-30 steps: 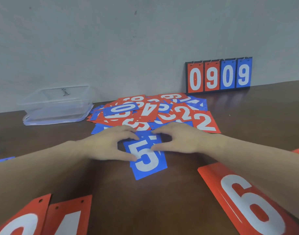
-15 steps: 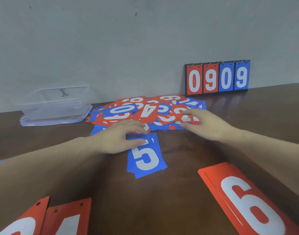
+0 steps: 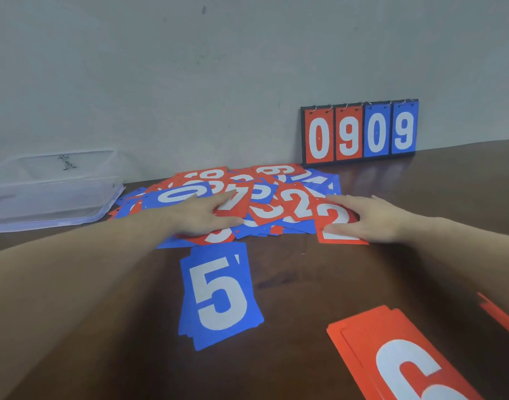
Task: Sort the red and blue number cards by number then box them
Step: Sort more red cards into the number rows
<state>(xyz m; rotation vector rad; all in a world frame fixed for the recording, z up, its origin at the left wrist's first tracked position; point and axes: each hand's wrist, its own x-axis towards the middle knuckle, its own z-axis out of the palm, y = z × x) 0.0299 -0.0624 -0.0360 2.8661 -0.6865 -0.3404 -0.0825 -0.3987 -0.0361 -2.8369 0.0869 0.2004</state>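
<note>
Two bare forearms in shot, no sleeves showing, and both hands, left [image 3: 202, 213] and right [image 3: 371, 217], free of rings, watches, gloves

A plain grey-white wall [image 3: 161, 82] fills the upper half of the view, marked with a few small dark specks and faint scuffs. Below it runs a dark brown wooden worktop [image 3: 305, 284] whose glossy surface catches soft, even light, meeting the wall along a straight back edge.

The dark brown counter [image 3: 305, 284] carries a jumbled card heap [image 3: 262, 197], a blue 5 stack [image 3: 218, 295], a red 6 stack [image 3: 403, 362] — plus a clear box [image 3: 51, 192] and a scoreboard [image 3: 360, 131].
</note>
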